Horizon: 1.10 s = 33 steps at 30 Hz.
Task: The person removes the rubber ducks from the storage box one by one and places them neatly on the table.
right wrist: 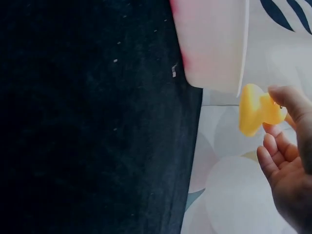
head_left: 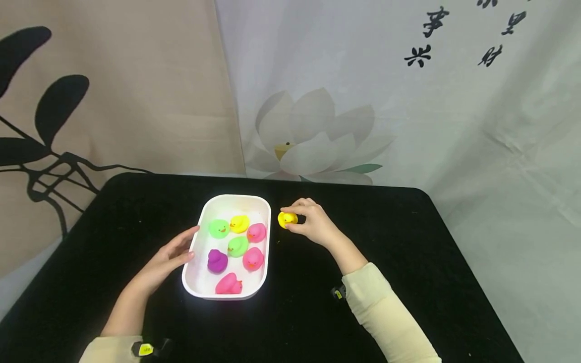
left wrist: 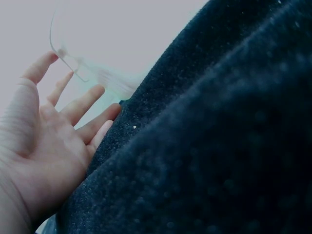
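Observation:
A white tray (head_left: 195,290) holds small rubber ducks: two green, one yellow duck (head_left: 239,224), three pink and one purple duck (head_left: 217,261). Along the tray's left side lies my left hand (head_left: 161,264), thumb and fingertips at the rim. Its fingers are spread and fairly straight in the left wrist view. Just right of the tray, my right hand (head_left: 313,222) pinches another yellow rubber duck (head_left: 287,219) between thumb and fingers. The right wrist view has this duck close to the tray's far end, its head towards the palm.
The tray stands on a black cloth-covered table (head_left: 363,227). Behind it hangs a pale curtain (head_left: 317,60) printed with a lotus, dark leaves and written characters. A few light specks dot the black cloth.

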{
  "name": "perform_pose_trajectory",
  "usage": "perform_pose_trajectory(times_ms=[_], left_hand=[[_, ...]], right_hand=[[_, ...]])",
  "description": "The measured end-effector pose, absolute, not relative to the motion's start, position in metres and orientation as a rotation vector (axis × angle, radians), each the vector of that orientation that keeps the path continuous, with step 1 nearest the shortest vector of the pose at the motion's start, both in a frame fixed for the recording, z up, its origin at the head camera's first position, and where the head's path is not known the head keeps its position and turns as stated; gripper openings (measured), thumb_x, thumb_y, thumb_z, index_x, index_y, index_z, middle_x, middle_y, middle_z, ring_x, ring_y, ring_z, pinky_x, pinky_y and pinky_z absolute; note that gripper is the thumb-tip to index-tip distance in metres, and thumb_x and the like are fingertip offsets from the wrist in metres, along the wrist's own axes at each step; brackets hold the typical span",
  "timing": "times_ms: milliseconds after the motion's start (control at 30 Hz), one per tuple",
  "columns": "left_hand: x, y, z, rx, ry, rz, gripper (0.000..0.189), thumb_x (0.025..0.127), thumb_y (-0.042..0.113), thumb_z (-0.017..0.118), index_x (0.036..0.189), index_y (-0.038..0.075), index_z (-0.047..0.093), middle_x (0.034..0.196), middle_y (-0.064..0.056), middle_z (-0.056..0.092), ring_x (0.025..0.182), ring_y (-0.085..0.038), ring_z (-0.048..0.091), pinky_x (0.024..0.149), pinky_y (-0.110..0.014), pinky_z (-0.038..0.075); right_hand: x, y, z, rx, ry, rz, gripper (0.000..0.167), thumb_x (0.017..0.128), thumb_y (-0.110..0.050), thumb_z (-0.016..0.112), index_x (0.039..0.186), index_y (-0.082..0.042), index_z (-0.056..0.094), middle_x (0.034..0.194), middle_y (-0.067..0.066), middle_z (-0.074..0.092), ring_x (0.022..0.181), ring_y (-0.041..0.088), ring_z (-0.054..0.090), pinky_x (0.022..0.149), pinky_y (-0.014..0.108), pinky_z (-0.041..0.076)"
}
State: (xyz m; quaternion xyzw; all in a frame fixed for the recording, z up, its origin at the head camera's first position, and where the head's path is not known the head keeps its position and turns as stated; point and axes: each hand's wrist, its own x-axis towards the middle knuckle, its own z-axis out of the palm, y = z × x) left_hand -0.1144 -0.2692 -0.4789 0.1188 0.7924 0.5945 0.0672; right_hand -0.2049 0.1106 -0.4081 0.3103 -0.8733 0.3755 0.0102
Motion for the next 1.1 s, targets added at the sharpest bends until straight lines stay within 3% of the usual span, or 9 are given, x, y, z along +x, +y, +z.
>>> perform_pose_trajectory(times_ms=[233,600,1100], left_hand=[[-0.115,-0.27,-0.48,0.356,2.382,1.801,0.06,0.094,0.014,0.055,0.149,0.013,0.032,0.146,-0.017,0.036,0.123,-0.041,0.044,0.091,-0.05,0.045],[-0.114,-0.27,-0.479,0.348,2.381,1.798,0.06,0.094,0.016,0.056,0.149,0.013,0.032,0.147,-0.017,0.035,0.125,-0.042,0.042,0.092,-0.055,0.044],[-0.114,-0.271,-0.481,0.362,2.383,1.806,0.06,0.094,0.014,0.056,0.149,0.011,0.032,0.147,-0.017,0.035,0.125,-0.043,0.042,0.091,-0.05,0.046]], right_hand=[[-0.21,0.109,-0.421,0.91,-2.807,1.17,0.039,0.081,-0.011,0.077,0.119,-0.01,0.069,0.108,0.004,0.06,0.1,0.021,0.05,0.082,0.039,0.053],[-0.216,0.107,-0.439,0.863,-2.893,1.122,0.038,0.083,-0.013,0.076,0.12,-0.012,0.068,0.11,0.002,0.059,0.102,0.019,0.048,0.083,0.033,0.052],[-0.22,0.106,-0.447,0.795,-2.972,1.098,0.039,0.084,-0.015,0.075,0.121,-0.013,0.068,0.112,0.002,0.058,0.104,0.019,0.049,0.087,0.031,0.049]])
